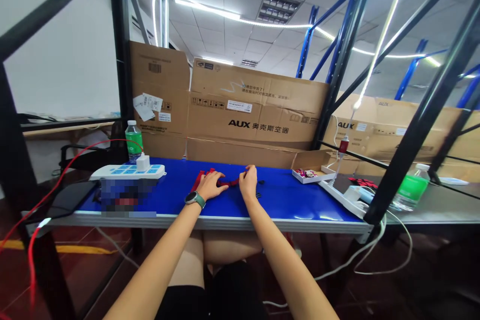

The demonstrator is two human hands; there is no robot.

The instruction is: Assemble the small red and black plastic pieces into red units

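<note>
1. Nearest: person's two bare forearms, reaching over the edge of the blue tabletop [285,201].
2. Left hand [210,185], with watch [194,199] on wrist: palm down, fingers spread, resting on the red strap [234,183].
3. Right hand [248,181]: fingers curled into a fist around the strap's right end. Hands are apart, strap running between them; it lies mid-table, partly hidden under the left hand.
4. Small dark pieces [258,195] just beside the right hand; too small to identify.
5. Left side of table: pixelated patch, then white power strip [153,172] with white adapter [143,162] on it, green-labelled bottle [134,141] behind.
6. Right side: open white box [317,179], small pinkish items [306,173] inside.
7. Farther back: upright AUX cardboard [258,110] along the rear edge.
</note>
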